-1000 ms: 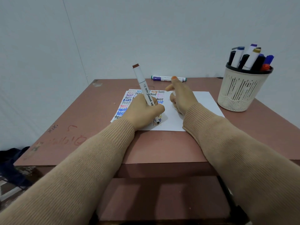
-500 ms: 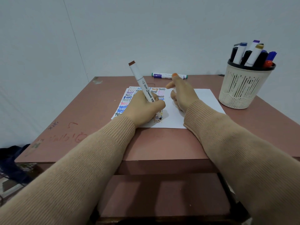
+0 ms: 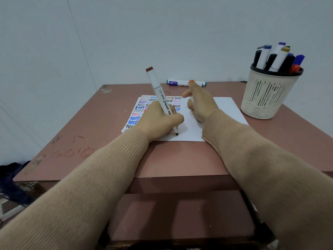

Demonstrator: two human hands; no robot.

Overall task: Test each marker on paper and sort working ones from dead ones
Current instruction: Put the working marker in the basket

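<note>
At a brown surface (image 3: pixel 180 159), the left hand (image 3: pixel 158 123) grips a brown-capped marker (image 3: pixel 158 91), tip down on the near part of a paper (image 3: pixel 225 109) covered in coloured "test" scrawls. The right hand (image 3: pixel 201 103) rests curled on the sheet; whether it holds anything cannot be told. A cup (image 3: pixel 266 94) of pens (image 3: pixel 277 58) stands far right, and a loose pen (image 3: pixel 177 83) lies at the far edge.

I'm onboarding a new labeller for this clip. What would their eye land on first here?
The left hand grips a brown-capped white marker, its tip on the paper at the centre of the table. Rows of colourful "test" words fill the sheet's left part. A cream cup crammed with markers stands at the table's far right.
</note>
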